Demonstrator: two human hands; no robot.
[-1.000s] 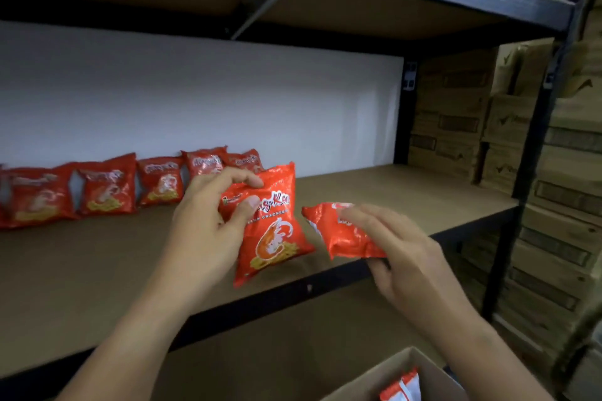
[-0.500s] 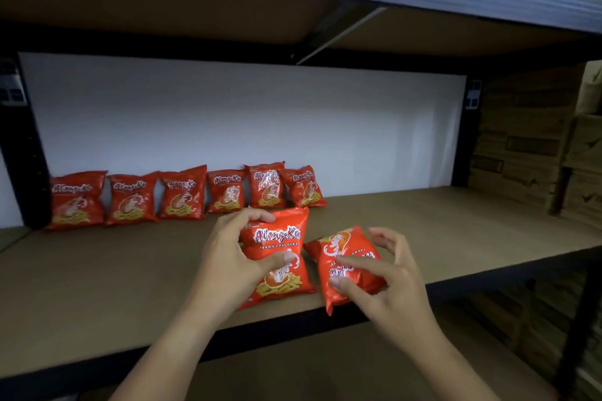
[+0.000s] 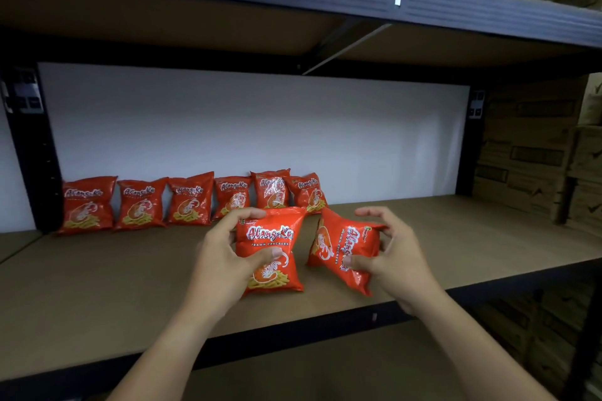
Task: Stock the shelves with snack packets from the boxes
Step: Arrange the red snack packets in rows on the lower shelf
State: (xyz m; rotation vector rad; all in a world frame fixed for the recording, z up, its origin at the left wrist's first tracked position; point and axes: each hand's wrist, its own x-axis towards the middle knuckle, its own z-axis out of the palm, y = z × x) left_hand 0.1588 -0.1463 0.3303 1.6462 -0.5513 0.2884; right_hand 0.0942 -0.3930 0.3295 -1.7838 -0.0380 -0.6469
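Standing along the back edge of the shelf [image 3: 97,296], toward its left end, six red packets [image 3: 189,200] lean upright against the white back panel [image 3: 293,127], faces out, so the printing can be read from the aisle. The row runs from the dark left post [image 3: 35,153] toward the middle and stops there; the right half of the back edge has no packets, and that looks like where the next ones belong.

Nearer the front edge, about midway along, the left hand [image 3: 224,257] grips a packet [image 3: 272,251] upright, fingers curled over its top corner and thumb pressed across its front. It is held label forward and the right way up, which I take as ready to go straight onto the end of the row.

Just beside it, not quite touching, the right hand [image 3: 387,257] holds a second packet [image 3: 345,249], thumb on the front near the lower end and fingers curled round the far side. This one is turned sideways, its lettering running down, so I'd judge it needs a twist before it can stand like the others. Whether either packet rests on the shelf or hangs just above it, I cannot tell.

Cardboard boxes [image 3: 534,153] are stacked beyond the right post. With so much board bare, the stocking seems at an early stage.
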